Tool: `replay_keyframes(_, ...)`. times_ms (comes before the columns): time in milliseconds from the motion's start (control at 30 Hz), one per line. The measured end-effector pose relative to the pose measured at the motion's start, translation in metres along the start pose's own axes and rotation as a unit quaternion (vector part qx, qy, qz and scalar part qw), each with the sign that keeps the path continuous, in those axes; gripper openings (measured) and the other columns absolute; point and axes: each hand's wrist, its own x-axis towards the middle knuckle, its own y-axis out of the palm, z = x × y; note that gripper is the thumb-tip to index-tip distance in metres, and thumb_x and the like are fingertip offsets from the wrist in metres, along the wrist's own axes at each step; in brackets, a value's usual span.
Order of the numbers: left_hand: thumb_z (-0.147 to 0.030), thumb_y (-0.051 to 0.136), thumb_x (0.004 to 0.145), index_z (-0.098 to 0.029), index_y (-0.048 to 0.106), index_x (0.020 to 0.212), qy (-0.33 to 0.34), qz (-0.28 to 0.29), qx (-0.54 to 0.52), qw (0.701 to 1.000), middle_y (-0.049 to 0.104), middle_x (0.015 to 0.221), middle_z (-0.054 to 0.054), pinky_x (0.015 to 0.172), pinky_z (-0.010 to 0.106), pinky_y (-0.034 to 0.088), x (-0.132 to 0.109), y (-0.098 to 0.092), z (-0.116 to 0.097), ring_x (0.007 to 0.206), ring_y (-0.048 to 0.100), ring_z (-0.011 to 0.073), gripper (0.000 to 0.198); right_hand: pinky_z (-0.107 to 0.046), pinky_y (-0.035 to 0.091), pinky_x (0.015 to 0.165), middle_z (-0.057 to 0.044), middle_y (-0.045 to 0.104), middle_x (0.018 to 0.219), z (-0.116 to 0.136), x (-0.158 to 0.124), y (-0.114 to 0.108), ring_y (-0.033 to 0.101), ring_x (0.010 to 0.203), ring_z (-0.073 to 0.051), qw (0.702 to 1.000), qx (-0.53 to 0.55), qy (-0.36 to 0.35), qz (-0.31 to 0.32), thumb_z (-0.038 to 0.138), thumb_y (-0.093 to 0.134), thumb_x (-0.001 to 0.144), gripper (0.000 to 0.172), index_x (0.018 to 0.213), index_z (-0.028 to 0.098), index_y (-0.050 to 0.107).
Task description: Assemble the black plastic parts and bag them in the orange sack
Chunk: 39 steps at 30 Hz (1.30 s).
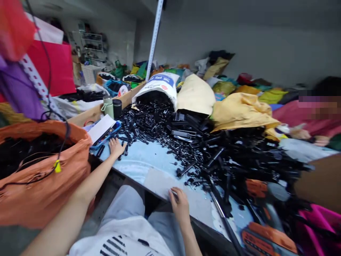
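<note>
My left hand [116, 147] lies flat on the light blue tabletop [145, 158], fingers spread, touching small black plastic pieces beside a blue tray [106, 137]. My right hand [180, 204] rests at the table's near edge on a grey cardboard sheet [158, 179], its fingers curled around a small dark piece I cannot make out. A big heap of black plastic parts [213, 149] spreads across the table in front of both hands, spilling from a white sack [160, 85].
An orange sack [45, 185] of black parts stands at my left with a cable over it. Two flasks [112, 106] stand by a wooden box. Yellow bags [239, 110] lie behind the heap. Another person's hands [309, 137] work at the right. An orange power tool [266, 231] lies near right.
</note>
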Motion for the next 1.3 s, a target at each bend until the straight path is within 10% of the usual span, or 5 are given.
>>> replay_keyframes(167,-0.065,0.036,0.081,0.000,0.033,0.137,0.043,0.048,0.012,0.998,0.028,0.144,0.029,0.110,0.052,0.014,0.017,0.043,-0.058,0.137,0.020,0.0370,0.086,-0.037,0.046,0.076,-0.009,0.067,0.085,-0.026,-0.015,-0.014,0.060,0.083,-0.022,0.989,-0.092,0.008,-0.116,0.038,0.049,0.089,0.025,0.087,0.017,0.062)
replay_keyframes(300,-0.059,0.031,0.087,-0.007,0.035,0.137,0.108,-0.018,-0.002,0.994,0.029,0.145,0.023,0.109,0.058,0.010,0.032,0.052,-0.108,0.139,0.015,0.0346,0.072,-0.042,0.044,0.075,-0.010,0.068,0.091,-0.020,-0.004,-0.009,0.061,0.085,-0.028,0.975,-0.175,0.034,-0.130,0.032,0.052,0.087,0.016,0.094,0.023,0.063)
replay_keyframes(667,-0.064,0.045,0.079,-0.023,0.029,0.142,0.134,0.108,-0.054,0.984,0.022,0.150,0.017,0.103,0.061,0.020,0.189,0.082,-0.228,0.134,0.025,0.0394,0.076,-0.045,0.045,0.070,-0.005,0.070,0.087,-0.024,-0.007,-0.007,0.064,0.080,-0.029,0.975,-0.188,0.065,-0.096,0.026,0.055,0.084,0.015,0.095,0.031,0.063)
replay_keyframes(967,-0.055,0.033,0.089,-0.028,0.045,0.134,0.275,0.121,-0.002,0.954,0.029,0.149,0.008,0.102,0.053,0.029,0.132,0.087,-0.186,0.127,0.037,0.0381,0.054,-0.041,0.045,0.070,-0.005,0.070,0.085,-0.013,0.003,-0.009,0.063,0.079,-0.026,0.977,-0.179,0.104,-0.058,0.023,0.051,0.084,0.013,0.088,0.028,0.063)
replay_keyframes(1300,-0.034,0.032,0.092,-0.008,0.047,0.127,0.263,-0.009,-0.024,0.965,0.036,0.142,0.020,0.108,0.058,0.014,0.068,0.065,-0.174,0.136,0.019,0.0350,0.046,-0.038,0.047,0.078,-0.009,0.066,0.093,-0.013,0.015,-0.019,0.059,0.091,-0.023,0.987,-0.101,0.125,-0.021,0.027,0.044,0.089,0.021,0.099,0.022,0.062)
